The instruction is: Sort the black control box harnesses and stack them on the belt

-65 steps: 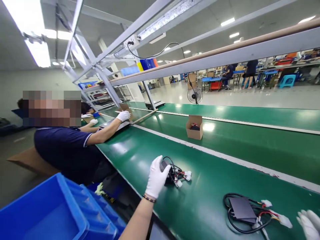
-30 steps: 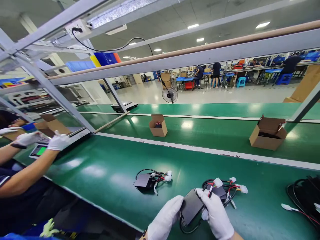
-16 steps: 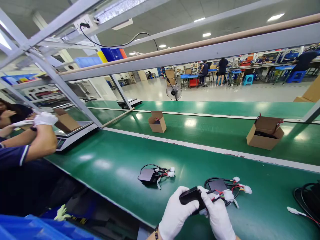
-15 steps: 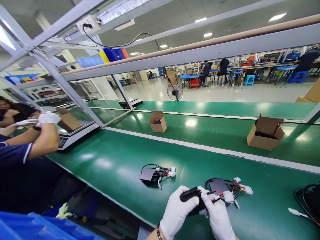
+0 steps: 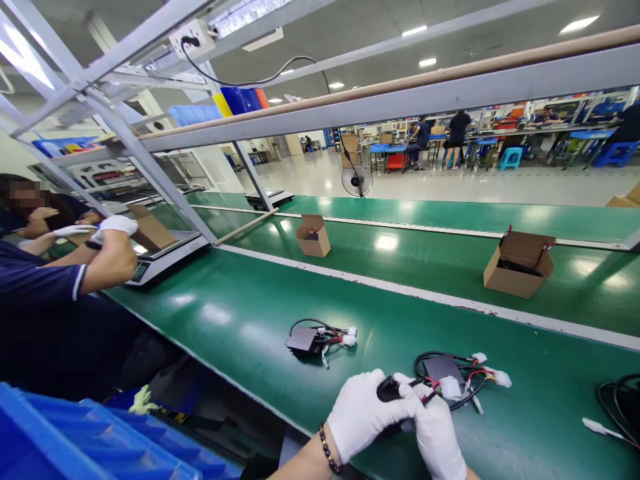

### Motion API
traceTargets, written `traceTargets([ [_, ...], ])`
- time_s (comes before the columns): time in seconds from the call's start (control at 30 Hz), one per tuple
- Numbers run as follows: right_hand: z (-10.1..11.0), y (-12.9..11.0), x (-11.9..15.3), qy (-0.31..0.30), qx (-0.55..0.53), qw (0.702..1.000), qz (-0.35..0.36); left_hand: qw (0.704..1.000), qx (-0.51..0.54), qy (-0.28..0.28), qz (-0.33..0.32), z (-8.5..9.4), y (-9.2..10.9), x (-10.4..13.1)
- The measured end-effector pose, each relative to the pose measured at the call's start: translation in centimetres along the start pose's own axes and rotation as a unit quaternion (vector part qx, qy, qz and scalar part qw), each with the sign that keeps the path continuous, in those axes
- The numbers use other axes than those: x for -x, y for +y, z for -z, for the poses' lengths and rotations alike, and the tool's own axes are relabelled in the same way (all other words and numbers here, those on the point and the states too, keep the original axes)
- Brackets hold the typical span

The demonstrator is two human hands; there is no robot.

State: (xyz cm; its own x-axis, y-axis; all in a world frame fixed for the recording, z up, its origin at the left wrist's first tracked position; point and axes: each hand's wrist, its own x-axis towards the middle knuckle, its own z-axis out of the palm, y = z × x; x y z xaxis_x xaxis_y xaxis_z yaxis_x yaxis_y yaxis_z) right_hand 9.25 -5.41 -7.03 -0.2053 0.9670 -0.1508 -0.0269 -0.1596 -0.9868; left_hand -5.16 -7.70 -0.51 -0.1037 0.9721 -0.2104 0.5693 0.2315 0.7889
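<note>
Now both white-gloved hands close on one small black plastic controller box (image 5: 389, 389) at the near edge of the green conveyor belt (image 5: 240, 320). Left hand (image 5: 361, 413) wraps it from the left, fingers curled over the top; right hand (image 5: 435, 430) clamps the right end, where the wires come out. A second ago the box was tipped up with its broad flat face toward the camera; half a second ago it was already turned down edge-on, and now it sits lower and is nearly buried in the gloves. My read: the unit has been rotated for a look or a regrip, and the handling is mid-way, not finished.

Long axis of the box runs roughly left-right across the view, about level. The wire end points right, toward the white plug connectors (image 5: 450, 387); the blunt end points left into the left palm. Most of its body is hidden, so exact tilt is unclear.

Just beyond the right hand, a second flat black module with a coiled black cable (image 5: 440, 365) lies on the belt. A third black module with wire bundle (image 5: 304, 340) lies further left, apart. Two open brown cardboard boxes (image 5: 517, 263) (image 5: 313, 237) sit on the far lane. A co-worker's gloved hand (image 5: 116, 225) is at a weighing scale (image 5: 165, 250) on the left. A blue plastic bin (image 5: 75, 440) fills the bottom-left corner.
</note>
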Motion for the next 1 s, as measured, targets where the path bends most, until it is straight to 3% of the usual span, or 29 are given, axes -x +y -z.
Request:
traceTargets([
  [0.07,0.0,-0.1,0.1,0.003,0.013,1.000,0.006,0.999,-0.001,0.009,-0.046,-0.1,-0.1,-0.4],
  [0.2,0.2,-1.2,0.2,0.015,0.009,1.000,0.010,0.989,0.106,0.003,-0.098,0.2,-0.7,-0.3],
  [0.37,0.5,-2.1,0.4,0.006,-0.011,1.000,-0.015,0.975,0.097,-0.135,-0.147,2.0,-1.2,0.6],
  [0.43,0.4,-2.0,0.5,-0.009,-0.011,1.000,-0.020,0.972,0.090,-0.159,-0.150,2.2,-1.5,0.6],
  [0.57,-0.3,-1.5,0.8,-0.005,0.017,1.000,0.006,0.984,0.063,-0.104,-0.127,1.0,-1.8,-0.2],
  [0.67,-0.6,-1.4,0.9,0.005,0.025,0.999,0.034,0.981,0.120,-0.101,-0.113,0.0,-1.4,-0.6],
  [0.77,-0.1,-1.6,0.9,0.004,0.014,0.999,0.028,0.981,0.140,-0.084,-0.105,0.0,-0.7,-0.5],
  [0.83,0.6,-1.8,0.7,0.001,-0.005,1.000,0.022,0.972,0.158,-0.125,-0.121,0.7,-0.6,-0.1],
  [0.93,1.6,-1.9,0.4,-0.020,-0.037,0.999,0.021,0.941,0.208,-0.229,-0.139,1.6,-1.3,0.8],
  [1.0,1.9,-1.7,0.2,-0.016,-0.050,0.998,0.023,0.941,0.205,-0.239,-0.122,1.9,-1.9,1.3],
])
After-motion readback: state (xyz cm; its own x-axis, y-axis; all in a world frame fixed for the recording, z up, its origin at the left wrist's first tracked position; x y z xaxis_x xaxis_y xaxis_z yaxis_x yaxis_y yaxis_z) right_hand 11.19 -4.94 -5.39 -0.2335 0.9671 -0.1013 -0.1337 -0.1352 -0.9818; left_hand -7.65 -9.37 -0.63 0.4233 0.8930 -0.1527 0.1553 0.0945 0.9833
